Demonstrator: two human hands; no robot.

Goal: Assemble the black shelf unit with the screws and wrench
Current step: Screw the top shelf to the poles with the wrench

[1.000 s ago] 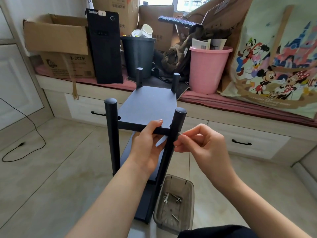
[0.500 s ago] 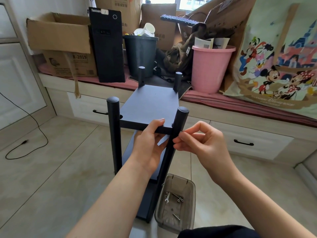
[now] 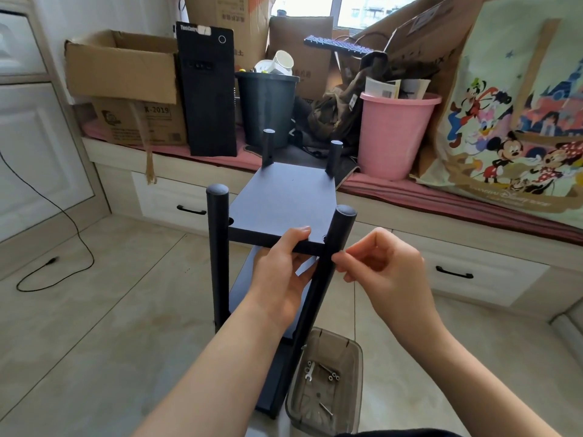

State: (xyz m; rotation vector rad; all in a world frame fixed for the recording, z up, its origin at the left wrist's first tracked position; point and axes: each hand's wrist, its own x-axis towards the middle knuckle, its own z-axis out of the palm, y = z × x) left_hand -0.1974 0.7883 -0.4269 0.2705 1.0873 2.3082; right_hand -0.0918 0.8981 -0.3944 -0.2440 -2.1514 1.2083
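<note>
- The right hand [image 3: 383,272] has a narrow grip, its fingertips [image 3: 342,258] pinched together against the near right post [image 3: 331,263] just under the top board [image 3: 284,200]; whatever they pinch is too small to see, though I judge it a screw being started by hand into the post.
- The left hand [image 3: 279,275] grips the board's near edge, thumb on top and fingers below, at nine o'clock from the right hand, probably to keep board and post lined up while the screw goes in.
- The black shelf unit [image 3: 277,247] stands upright on the tiled floor [image 3: 94,342] in front of the person, four posts up, a lower board showing beneath the hands.
- At six o'clock from the hands, beside the unit's foot, a clear plastic bin [image 3: 325,383] holds the small wrench [image 3: 309,372] and loose screws [image 3: 329,373], untouched.
- At twelve o'clock, a window seat carries cardboard boxes [image 3: 123,67], a computer tower [image 3: 206,89], a black bucket [image 3: 268,108] and a pink bucket [image 3: 394,134].
- Against half a second ago, both hands hold the same places; only the view has shifted slightly.
</note>
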